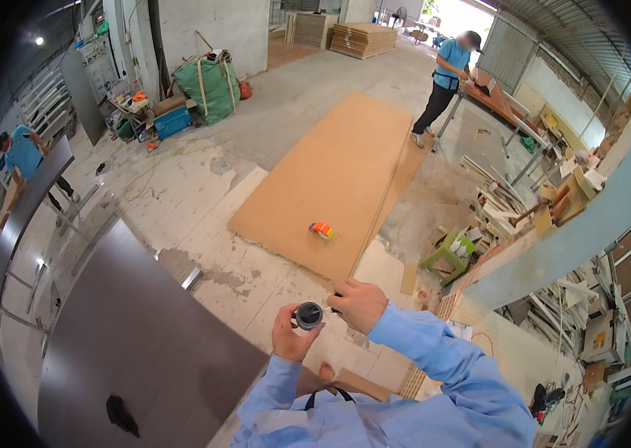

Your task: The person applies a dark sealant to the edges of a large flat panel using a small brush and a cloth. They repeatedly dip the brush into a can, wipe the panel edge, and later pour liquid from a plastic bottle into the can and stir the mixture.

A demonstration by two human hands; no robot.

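Note:
In my left hand (291, 335) is a small round pot (308, 316), its top uncovered and its inside dark. The fingers and thumb wrap around its sides. My right hand (360, 305) is closed just to the right of it, pinching a thin, light-coloured stick-like tool (323, 309). The tool's far end reaches over the rim into the pot; its handle is hidden in my fingers. Below and to the left lies a large dark brown panel (144, 328), with a crumpled black cloth-like thing (121, 415) on it.
Large tan boards (323, 179) lie on the floor ahead, with an orange-and-yellow tape roll (321, 230) on top. One person (451, 71) stands at a reddish-brown panel; another (23, 155) is at far left. A green stool (448, 257) and scrap wood (505, 213) are on the right.

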